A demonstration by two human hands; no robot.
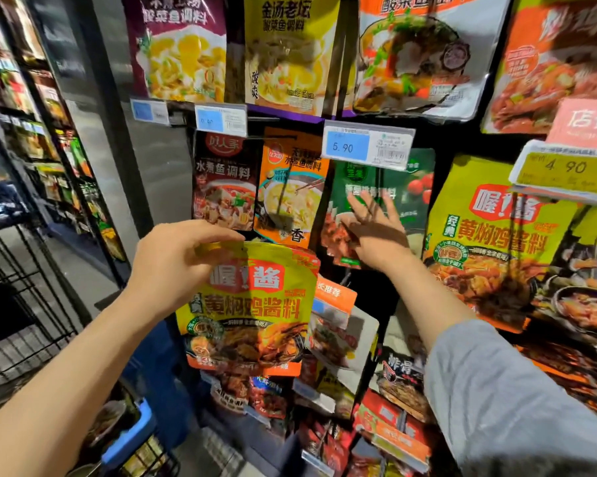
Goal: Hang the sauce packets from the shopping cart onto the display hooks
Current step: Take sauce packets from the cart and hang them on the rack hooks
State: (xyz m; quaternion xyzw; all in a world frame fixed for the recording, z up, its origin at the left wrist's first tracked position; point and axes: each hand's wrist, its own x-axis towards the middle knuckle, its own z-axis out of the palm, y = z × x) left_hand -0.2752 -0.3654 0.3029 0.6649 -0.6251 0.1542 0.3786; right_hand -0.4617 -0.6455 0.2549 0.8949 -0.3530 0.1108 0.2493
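Observation:
My left hand (173, 259) pinches the top edge of a yellow-green sauce packet (252, 304) with red characters, holding it up in front of the display. My right hand (376, 232) is spread with straight fingers against a hanging green packet (376, 187) in the middle row. More packets of the same yellow-green kind (489, 242) hang at the right under a yellow 4.90 price tag (565, 170). The hooks themselves are mostly hidden behind packets and tags. The shopping cart (128, 438), blue-rimmed with packets inside, sits at the lower left.
The display wall is packed with hanging packets in several rows, with a blue 5.90 tag (365, 146) sticking out above my right hand. A black wire rack (21, 297) and a stocked shelf aisle (49, 139) stand to the left.

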